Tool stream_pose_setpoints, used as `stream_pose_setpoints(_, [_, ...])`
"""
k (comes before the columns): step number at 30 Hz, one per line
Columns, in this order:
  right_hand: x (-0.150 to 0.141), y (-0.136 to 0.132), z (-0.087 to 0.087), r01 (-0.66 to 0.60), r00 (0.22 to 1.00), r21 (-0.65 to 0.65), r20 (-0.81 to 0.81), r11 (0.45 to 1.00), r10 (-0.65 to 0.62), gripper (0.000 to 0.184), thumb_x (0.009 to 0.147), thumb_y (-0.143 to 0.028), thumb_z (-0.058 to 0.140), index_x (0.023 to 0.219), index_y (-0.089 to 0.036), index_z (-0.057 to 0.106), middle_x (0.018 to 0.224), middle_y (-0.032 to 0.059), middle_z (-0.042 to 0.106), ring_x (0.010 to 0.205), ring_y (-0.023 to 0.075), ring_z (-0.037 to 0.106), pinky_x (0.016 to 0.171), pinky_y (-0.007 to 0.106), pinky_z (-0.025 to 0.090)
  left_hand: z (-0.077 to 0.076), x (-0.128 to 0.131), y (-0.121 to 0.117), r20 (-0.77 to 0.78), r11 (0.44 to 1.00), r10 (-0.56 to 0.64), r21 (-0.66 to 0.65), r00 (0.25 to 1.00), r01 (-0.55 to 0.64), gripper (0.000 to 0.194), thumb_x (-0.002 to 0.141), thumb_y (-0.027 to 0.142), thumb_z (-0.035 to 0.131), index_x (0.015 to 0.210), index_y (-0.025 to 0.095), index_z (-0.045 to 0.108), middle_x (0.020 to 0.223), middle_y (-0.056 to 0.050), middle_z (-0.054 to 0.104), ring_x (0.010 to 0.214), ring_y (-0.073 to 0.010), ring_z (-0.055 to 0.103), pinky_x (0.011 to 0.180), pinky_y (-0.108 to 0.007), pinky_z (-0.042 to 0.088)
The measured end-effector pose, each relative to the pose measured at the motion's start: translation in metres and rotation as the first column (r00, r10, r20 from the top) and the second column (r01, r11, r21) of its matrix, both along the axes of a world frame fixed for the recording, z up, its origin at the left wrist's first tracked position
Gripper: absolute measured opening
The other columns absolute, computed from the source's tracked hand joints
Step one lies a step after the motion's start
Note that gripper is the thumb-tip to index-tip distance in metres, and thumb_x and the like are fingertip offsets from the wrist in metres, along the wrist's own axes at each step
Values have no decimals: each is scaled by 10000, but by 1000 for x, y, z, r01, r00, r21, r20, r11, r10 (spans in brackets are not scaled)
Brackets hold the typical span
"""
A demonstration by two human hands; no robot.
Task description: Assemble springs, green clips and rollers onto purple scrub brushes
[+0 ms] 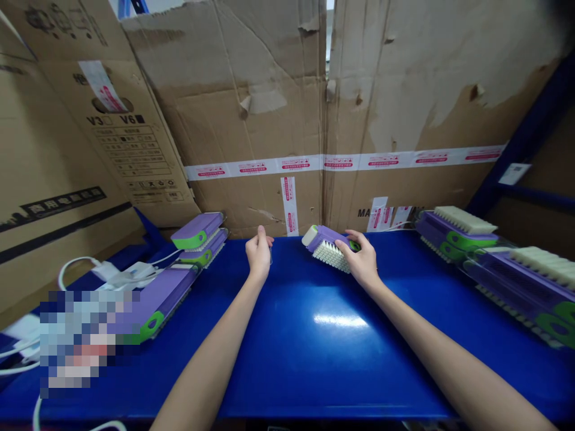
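My right hand (363,260) grips a purple-and-green scrubbing brush (330,248) by its green end, thumb along its side. The brush is tilted, its cream bristles facing down towards me and a pale piece at its far left end. My left hand (259,254) is raised to the left of the brush, apart from it. Its thumb points up and its fingers are curled; a faint clear edge shows beside them, but I cannot make out what it is.
Purple brushes (197,230) are stacked at the left, with another brush (155,299) nearer me. More brushes (458,230) stand at the right. White cables and a power strip (128,275) lie at left on the blue shelf (287,371). Cardboard (251,120) walls the back.
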State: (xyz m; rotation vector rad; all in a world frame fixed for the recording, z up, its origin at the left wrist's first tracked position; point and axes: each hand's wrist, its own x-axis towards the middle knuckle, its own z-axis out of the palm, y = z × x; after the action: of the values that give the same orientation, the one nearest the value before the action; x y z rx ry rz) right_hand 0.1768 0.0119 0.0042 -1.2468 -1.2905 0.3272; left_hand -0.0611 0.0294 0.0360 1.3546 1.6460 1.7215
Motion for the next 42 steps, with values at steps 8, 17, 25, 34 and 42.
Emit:
stream_pose_setpoints(8, [1,-1,0,-21,1000,13,21,1000,21,515,700,-516,647,1082,-171,614,975,115,660,915,257,597,847,416,444,-18,-21,4,-672,916,1,-297,740,-271,550,811,566,402,1102,129,566,1161,-217,557,1124,-387,456,886,-500,355])
stream_pose_setpoints(17, [-6,-11,6,-82,943,71,329,994,54,435,748,-502,612,1080,-221,619,915,76,680,870,258,581,795,414,454,-20,-10,2,-754,898,-239,-411,612,-157,467,819,511,426,1115,173,554,1077,-178,637,1084,-357,520,948,-527,273])
stream_pose_setpoints(25, [-8,-13,6,-112,901,70,429,991,71,425,754,-501,614,1077,-225,622,916,80,690,882,269,592,788,434,459,-25,-3,-1,-783,929,-295,-369,548,-27,472,822,374,501,1255,193,448,1163,-170,595,1128,-327,477,939,-451,298])
stream_pose_setpoints(34, [-7,-13,7,-110,889,58,452,992,72,433,764,-518,596,1061,-205,631,918,94,691,890,274,593,781,440,467,-28,2,0,-566,928,-348,-318,747,192,345,881,379,407,1136,214,571,1189,-130,605,1136,-316,486,981,-467,293])
stream_pose_setpoints(42, [-7,-12,6,-105,882,61,466,993,65,434,769,-526,587,1064,-210,631,927,91,693,885,272,592,777,436,465,-33,15,1,-381,930,-365,-192,850,313,285,808,303,559,1081,238,605,1000,-83,666,1045,-262,549,981,-405,358])
